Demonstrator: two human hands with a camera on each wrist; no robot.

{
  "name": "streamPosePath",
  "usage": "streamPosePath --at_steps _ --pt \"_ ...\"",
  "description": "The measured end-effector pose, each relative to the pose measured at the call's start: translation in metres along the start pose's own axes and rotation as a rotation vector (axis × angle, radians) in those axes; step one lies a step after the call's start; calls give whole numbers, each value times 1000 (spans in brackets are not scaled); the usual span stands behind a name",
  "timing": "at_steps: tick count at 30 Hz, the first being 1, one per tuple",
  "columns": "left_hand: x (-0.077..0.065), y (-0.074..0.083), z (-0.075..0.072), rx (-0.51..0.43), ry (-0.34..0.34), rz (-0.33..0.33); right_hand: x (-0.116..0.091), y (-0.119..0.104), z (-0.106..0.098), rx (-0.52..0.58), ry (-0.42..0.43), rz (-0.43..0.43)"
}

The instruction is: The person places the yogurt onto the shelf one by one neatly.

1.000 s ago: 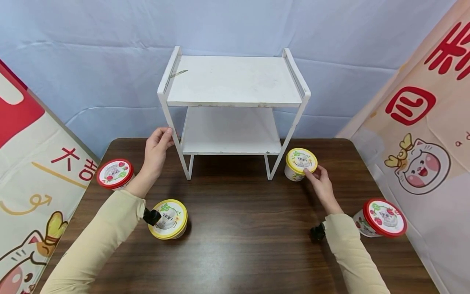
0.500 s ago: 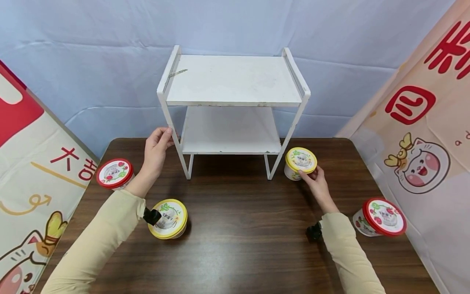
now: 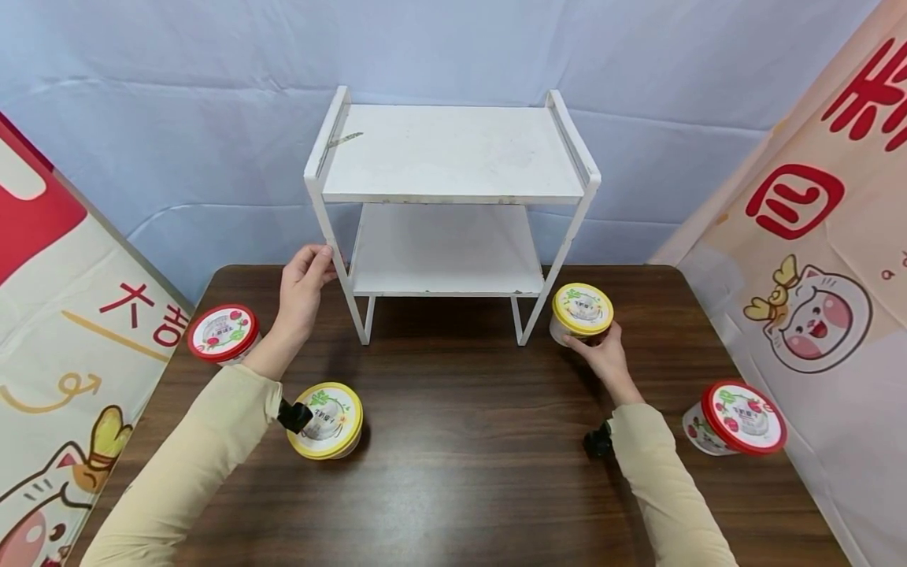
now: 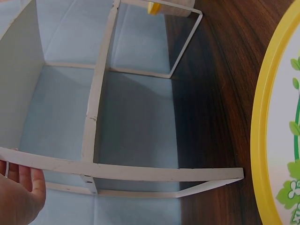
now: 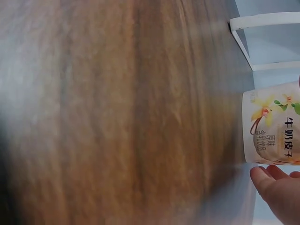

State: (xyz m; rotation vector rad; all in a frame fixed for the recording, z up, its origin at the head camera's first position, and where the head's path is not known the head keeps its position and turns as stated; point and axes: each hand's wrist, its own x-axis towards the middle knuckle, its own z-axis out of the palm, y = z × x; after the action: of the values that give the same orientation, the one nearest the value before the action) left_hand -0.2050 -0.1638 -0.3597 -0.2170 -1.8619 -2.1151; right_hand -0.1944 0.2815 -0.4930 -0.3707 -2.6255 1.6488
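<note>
A white two-tier shelf (image 3: 453, 150) stands at the back of the table. My left hand (image 3: 303, 287) holds its left front upright between thumb and fingers; in the left wrist view the fingertips (image 4: 26, 178) show behind the white bar. Just right of the shelf's right leg is a paper tub with a yellow lid (image 3: 583, 309), printed with flowers. My right hand (image 3: 605, 354) holds this tub low on its side, thumb at the front and fingers to the right. The right wrist view shows the tub's printed side (image 5: 272, 126); its lid is out of frame there.
Another yellow-lidded tub (image 3: 326, 421) stands near my left wrist. A red-lidded tub (image 3: 223, 334) is at the table's left edge, partly behind my left arm. A second red-lidded tub (image 3: 734, 419) stands at the right edge. Printed cloth banners flank the brown table (image 3: 453, 472).
My right hand has shifted slightly left and lower round the yellow-lidded tub, from near its lid's edge to its side. The left hand and shelf have stayed in place.
</note>
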Motion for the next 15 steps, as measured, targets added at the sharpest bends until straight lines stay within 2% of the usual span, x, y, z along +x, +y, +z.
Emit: streamPosePath --at_steps 15 --pt "-1 -2 0 1 5 7 7 1 7 57 110 7"
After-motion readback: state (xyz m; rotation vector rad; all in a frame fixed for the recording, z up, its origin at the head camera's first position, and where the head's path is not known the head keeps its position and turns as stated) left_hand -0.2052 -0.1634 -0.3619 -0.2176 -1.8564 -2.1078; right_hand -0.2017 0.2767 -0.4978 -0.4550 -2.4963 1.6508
